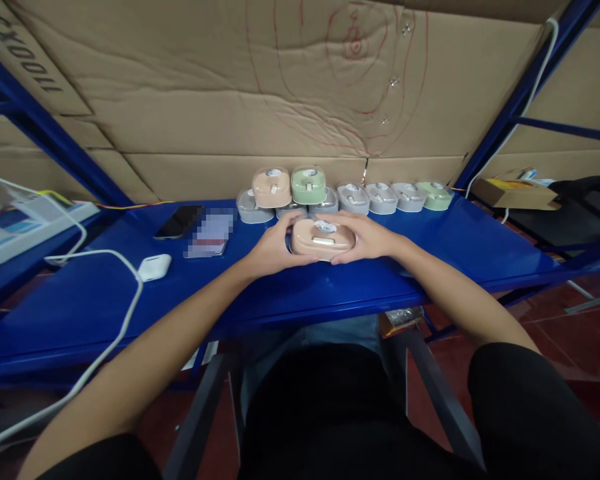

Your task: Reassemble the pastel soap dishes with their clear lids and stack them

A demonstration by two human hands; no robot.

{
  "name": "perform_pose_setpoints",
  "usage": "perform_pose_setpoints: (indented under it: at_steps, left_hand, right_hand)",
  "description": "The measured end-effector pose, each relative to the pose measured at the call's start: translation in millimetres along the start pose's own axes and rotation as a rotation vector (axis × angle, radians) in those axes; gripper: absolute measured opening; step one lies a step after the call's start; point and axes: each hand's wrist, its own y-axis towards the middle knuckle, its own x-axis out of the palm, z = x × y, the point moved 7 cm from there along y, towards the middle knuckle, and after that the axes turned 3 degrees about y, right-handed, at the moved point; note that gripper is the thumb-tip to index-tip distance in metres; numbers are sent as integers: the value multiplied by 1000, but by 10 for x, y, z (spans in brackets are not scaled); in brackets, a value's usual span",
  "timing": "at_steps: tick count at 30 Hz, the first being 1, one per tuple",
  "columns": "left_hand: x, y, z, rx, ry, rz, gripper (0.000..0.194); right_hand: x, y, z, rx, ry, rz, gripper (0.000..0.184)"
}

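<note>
Between both my hands is a small rounded beige box (305, 240) with a clear lid, an oval sticker and a pale clasp-like strip. My left hand (270, 248) grips its left end and my right hand (373, 238) wraps its right end. It is just above the blue tabletop or resting on it; I cannot tell which. Right behind it, a beige box (271, 190) and a green box (309, 187) of the same kind sit on top of grey ones (256, 210). More grey boxes (354, 199) and a green one (435, 195) stand in a row to the right.
On the left of the blue table (300, 293) lie a dark phone (179, 222), a second phone (211, 233) with a blurred screen and a white earbud case (155, 267). A white cable (130, 313) crosses the left side. Cardboard sheets (180, 87) stand behind.
</note>
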Motion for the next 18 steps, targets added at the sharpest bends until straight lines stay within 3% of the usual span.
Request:
perform_pose_setpoints:
  at_steps: [3, 5, 7, 10, 12, 15, 18]
  left_hand:
    - [-112, 15, -24, 32, -30, 139, 101]
    - [-168, 22, -81, 21, -1, 205, 92]
    - [-190, 30, -137, 0, 27, 230, 83]
    - [-168, 40, -172, -8, 35, 216, 77]
    - [-139, 45, -173, -4, 28, 201, 75]
    - [-115, 47, -177, -12, 21, 194, 73]
    - [-118, 42, -179, -27, 20, 196, 70]
  right_hand:
    - [-312, -21, 7, -10, -51, 144, 110]
    - [-662, -86, 116, 49, -144, 324, 108]
    - [-1072, -234, 348, 220, -279, 550, 107]
    - [-1561, -606, 829, 587, -444, 826, 104]
    - [-1725, -856, 1129, 744, -477, 935, 100]
    - [-1780, -1164, 1539, 966, -471, 989, 86]
    - [-1761, -1316, 1777, 1055, -471, 1016, 81]
